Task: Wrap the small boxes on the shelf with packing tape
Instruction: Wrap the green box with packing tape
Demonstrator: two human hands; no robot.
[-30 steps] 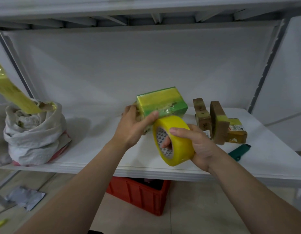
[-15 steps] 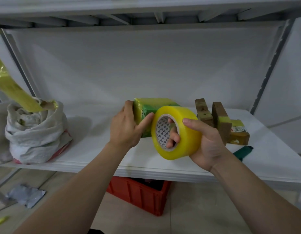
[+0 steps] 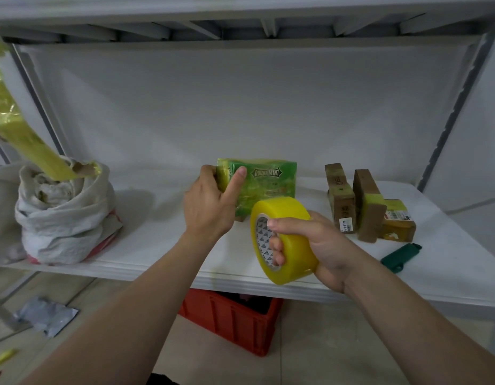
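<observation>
Left hand (image 3: 210,207): gripping the left end of the green box (image 3: 268,184), thumb lying across its printed front.
Right hand (image 3: 318,245): gripping the tape roll (image 3: 285,240), fingers hooking through the core, thumb crossing the top.
Task item: the green box is standing upright between the hands. The roll is overlapping its lower right corner. Whether tape is joining the two cannot be told.
Shelf (image 3: 163,245): running under both hands. Whether the box is resting on it cannot be told.
Progress: the green box is showing a glossy yellowish film, so wrapping appears to be under way on it.
Remaining work: three brown boxes (image 3: 340,198) are waiting right of the right hand. One is looking bare, one is carrying a yellow band, and one is lying glossy. More passes are likely needed.
Sack (image 3: 63,218): sitting well left of the left hand, open at the top, holding crumpled pale material and a yellow strip (image 3: 7,115) rising out of it.
Red crate (image 3: 229,318): sitting below the hands, under the shelf. Its contents are too dark to identify.
Cutter (image 3: 401,257): lying right of the right hand.
</observation>
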